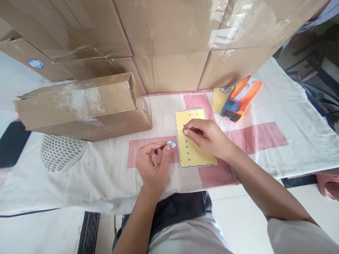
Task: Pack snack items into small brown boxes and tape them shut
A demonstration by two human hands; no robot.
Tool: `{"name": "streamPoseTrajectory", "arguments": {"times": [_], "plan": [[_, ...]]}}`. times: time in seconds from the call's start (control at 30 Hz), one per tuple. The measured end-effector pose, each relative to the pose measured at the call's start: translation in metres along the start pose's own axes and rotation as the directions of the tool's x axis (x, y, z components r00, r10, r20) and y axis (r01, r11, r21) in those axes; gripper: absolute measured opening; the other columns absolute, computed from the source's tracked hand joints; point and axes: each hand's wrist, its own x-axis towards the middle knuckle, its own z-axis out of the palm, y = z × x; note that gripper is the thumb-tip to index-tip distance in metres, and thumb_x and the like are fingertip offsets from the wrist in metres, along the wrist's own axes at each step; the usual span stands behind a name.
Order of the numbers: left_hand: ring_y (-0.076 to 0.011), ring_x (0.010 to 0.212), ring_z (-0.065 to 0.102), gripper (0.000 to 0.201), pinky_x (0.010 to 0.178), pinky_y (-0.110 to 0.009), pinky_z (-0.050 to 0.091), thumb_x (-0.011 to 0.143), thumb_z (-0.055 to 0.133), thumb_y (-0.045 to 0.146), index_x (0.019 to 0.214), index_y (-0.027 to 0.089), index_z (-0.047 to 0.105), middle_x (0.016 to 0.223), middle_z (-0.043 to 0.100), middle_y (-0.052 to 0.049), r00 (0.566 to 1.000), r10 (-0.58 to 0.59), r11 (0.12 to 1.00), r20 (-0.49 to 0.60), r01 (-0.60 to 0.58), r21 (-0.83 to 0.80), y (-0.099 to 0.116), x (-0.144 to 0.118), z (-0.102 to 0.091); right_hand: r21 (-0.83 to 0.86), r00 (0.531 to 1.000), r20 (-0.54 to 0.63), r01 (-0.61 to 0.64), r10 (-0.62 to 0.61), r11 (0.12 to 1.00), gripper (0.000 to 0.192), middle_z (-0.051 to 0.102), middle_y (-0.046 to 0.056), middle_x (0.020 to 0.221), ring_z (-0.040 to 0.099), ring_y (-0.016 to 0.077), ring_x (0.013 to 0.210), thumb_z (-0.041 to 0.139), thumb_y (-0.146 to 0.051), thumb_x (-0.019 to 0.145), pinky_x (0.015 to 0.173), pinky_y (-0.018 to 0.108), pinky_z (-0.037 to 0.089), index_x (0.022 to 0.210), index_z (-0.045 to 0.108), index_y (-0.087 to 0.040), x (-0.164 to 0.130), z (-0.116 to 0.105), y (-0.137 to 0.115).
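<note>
Far left on the counter (pixel 291 116), a white perforated object (pixel 62 151) sits below a long cardboard box (pixel 79 106) lying on its side, long axis running left-right, open end facing right. Left hand (pixel 153 164) pinches a small white-and-blue sticker (pixel 171 144) between thumb and fingertip, just left of the yellow card (pixel 194 155). Card lies flat on the pink-and-white cloth, long axis running away from the person, tilted slightly; blue scalloped border, a column of small blue marks down the middle. Right hand (pixel 208 135) rests on the card's upper half, fingers curled closed, possibly pinching something, too small to tell. Further right, an orange punch tool (pixel 239 100) overlaps a second yellow card (pixel 220 98). No writing readable anywhere.
</note>
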Motion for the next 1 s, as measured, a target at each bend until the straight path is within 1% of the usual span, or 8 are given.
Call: {"name": "streamPoseTrajectory", "arguments": {"times": [0.17,0.33,0.5,0.57,0.63,0.73,0.87,1.0], "plan": [[-0.0162,0.080,0.076,0.032,0.073,-0.031,0.055,0.086,0.075,0.021,0.105,0.023,0.049,0.088,0.077,0.000,1.000,-0.010,1.000,-0.027,0.010,0.014,0.003,-0.004,0.006,0.153,0.976,-0.032,0.218,-0.216,0.964,0.018,0.060,0.000,0.071,0.050,0.0122,0.062,0.061,-0.034,0.096,0.060,0.029,0.038,0.087,0.070,-0.022,-0.006,0.018,-0.008],[-0.0227,0.105,0.073,0.031,0.084,-0.038,0.054,0.087,0.073,0.024,0.109,0.024,0.051,0.109,0.077,-0.007,0.995,0.015,0.982,-0.096,0.004,0.191,0.004,0.017,-0.024,-0.194,0.926,0.084,0.377,-0.368,0.906,0.029,0.064,0.004,0.083,0.057,0.0166,0.074,0.042,-0.026,0.103,0.066,0.032,0.039,0.092,0.068,-0.022,0.019,-0.003,-0.007],[-0.0253,0.128,0.055,0.042,0.112,-0.050,0.041,0.086,0.074,0.023,0.116,0.026,0.046,0.133,0.059,-0.001,0.757,0.345,0.913,-0.554,-0.134,0.385,-0.044,0.092,-0.101,-0.530,0.846,0.252,0.527,-0.470,0.664,0.031,0.064,0.005,0.092,0.057,0.0184,0.080,0.037,-0.021,0.105,0.061,0.031,0.029,0.096,0.066,-0.021,0.092,-0.015,-0.017],[-0.0266,0.129,0.051,0.037,0.112,-0.052,0.041,0.091,0.069,0.038,0.118,0.026,0.047,0.130,0.054,0.001,0.834,0.388,0.898,-0.392,-0.246,0.364,-0.072,0.123,-0.121,-0.526,0.813,0.288,0.576,-0.507,0.625,0.021,0.065,0.005,0.102,0.060,0.0203,0.089,0.044,-0.024,0.105,0.062,0.030,0.030,0.102,0.064,-0.021,0.121,-0.001,-0.025],[-0.0275,0.125,0.051,0.054,0.111,-0.051,0.043,0.080,0.081,0.048,0.115,0.024,0.048,0.122,0.052,0.001,0.845,0.419,0.884,-0.331,-0.296,0.362,-0.097,0.144,-0.132,-0.490,0.821,0.256,0.566,-0.510,0.663,0.010,0.064,0.007,0.115,0.060,0.0225,0.100,0.055,-0.021,0.101,0.065,0.029,0.034,0.110,0.060,-0.019,0.144,0.017,-0.032],[-0.0257,0.125,0.050,0.056,0.111,-0.048,0.043,0.079,0.080,0.054,0.113,0.025,0.045,0.121,0.048,0.001,0.854,0.410,0.892,-0.320,-0.303,0.335,-0.117,0.151,-0.136,-0.361,0.877,0.122,0.475,-0.465,0.802,0.047,0.055,0.013,0.136,0.056,0.0252,0.115,0.074,-0.022,0.089,0.075,0.030,0.043,0.128,0.049,-0.015,0.168,0.036,-0.034],[-0.0265,0.131,0.048,0.056,0.112,-0.045,0.042,0.081,0.077,0.053,0.118,0.028,0.044,0.127,0.047,0.002,0.887,0.344,0.917,-0.308,-0.248,0.312,-0.113,0.139,-0.136,-0.023,0.864,0.215,0.471,-0.456,0.882,0.084,0.055,0.012,0.138,0.056,0.0226,0.113,0.087,-0.028,0.077,0.088,0.032,0.047,0.143,0.037,-0.018,0.194,0.038,-0.016],[-0.0312,0.135,0.046,0.062,0.115,-0.049,0.041,0.080,0.070,0.060,0.125,0.026,0.043,0.136,0.045,-0.007,0.907,0.298,0.940,-0.299,-0.225,0.256,-0.102,0.132,-0.132,0.280,0.812,0.311,0.419,-0.494,0.864,0.063,0.063,0.004,0.110,0.058,0.0163,0.091,0.088,-0.035,0.073,0.078,0.028,0.048,0.122,0.053,-0.019,0.205,0.042,0.000]]}}
